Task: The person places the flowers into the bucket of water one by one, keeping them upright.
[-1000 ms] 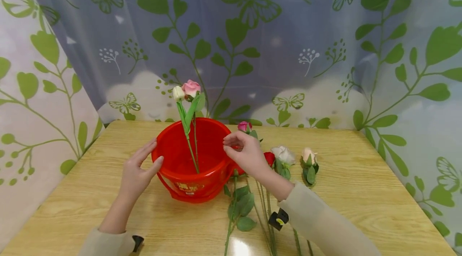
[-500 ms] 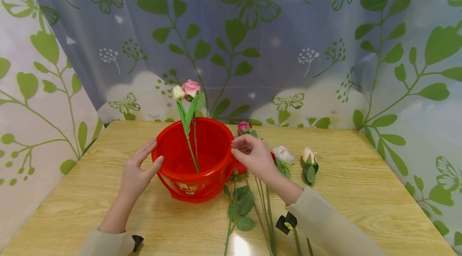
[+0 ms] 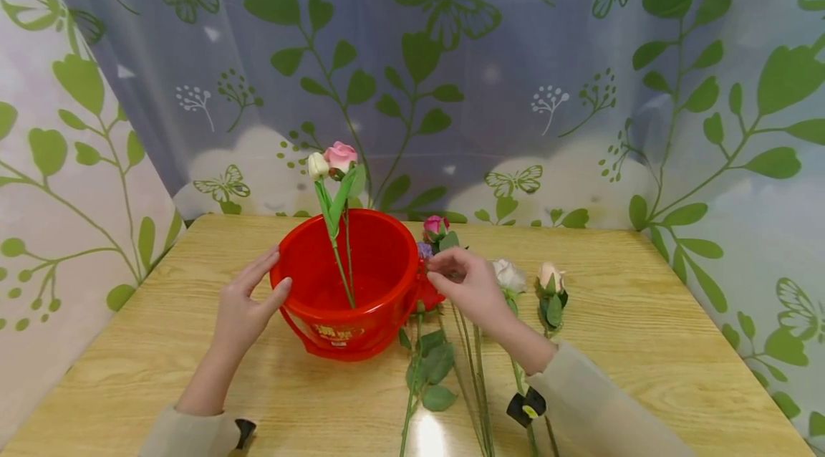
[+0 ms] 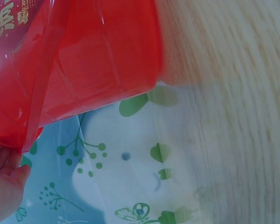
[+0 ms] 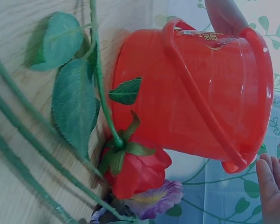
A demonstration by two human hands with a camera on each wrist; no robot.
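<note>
A red plastic bucket (image 3: 387, 328) stands on the table, with a cream tulip (image 3: 318, 166) and a pink rose (image 3: 341, 156) leaning upright inside it. My left hand (image 3: 245, 310) rests against the left side of its rim, fingers and thumb spread apart. In the left wrist view, the fingertips (image 4: 11, 161) touch the rim. My right hand (image 3: 473, 289) is just right of the bucket with loosely bent fingers and nothing in them. It hovers over lying flowers. Close below it are a red rose (image 5: 135, 170) and a purple flower (image 5: 160, 198), both beside the bucket.
Further flowers lie on the wooden table (image 3: 644, 342): a magenta rose (image 3: 435, 225) at the back, a white rose (image 3: 510, 276) and a peach rose (image 3: 551, 278) to the right. Their stems point toward the front edge. A patterned curtain (image 3: 490, 99) hangs behind.
My right hand has moved right and slightly down, away from the bucket's rim, revealing more of the red and purple flowers. The left hand and bucket have stayed in place.
</note>
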